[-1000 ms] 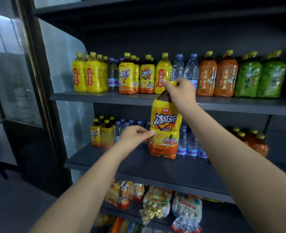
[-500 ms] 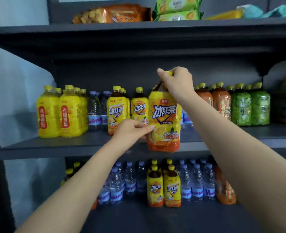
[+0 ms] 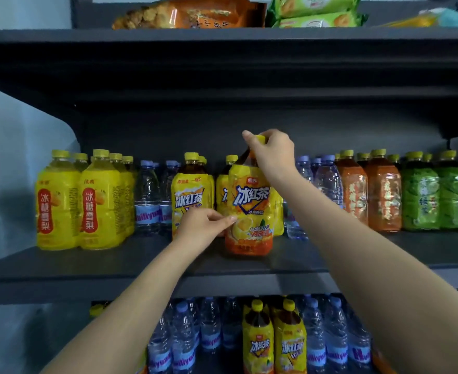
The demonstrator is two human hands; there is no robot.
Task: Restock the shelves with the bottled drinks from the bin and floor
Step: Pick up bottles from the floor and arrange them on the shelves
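One bottle (image 3: 252,201), right hand (image 3: 273,155) gripping, left hand (image 3: 200,225) touching.

The dark grey shelf board (image 3: 60,268) had a bare strip along its front. One yellow and orange plastic tea bottle (image 3: 249,211) stood in the middle of it. Rows of yellow, clear, orange and green plastic bottles (image 3: 106,203) blocked the back. Above their caps (image 3: 101,153) was a tall open gap.
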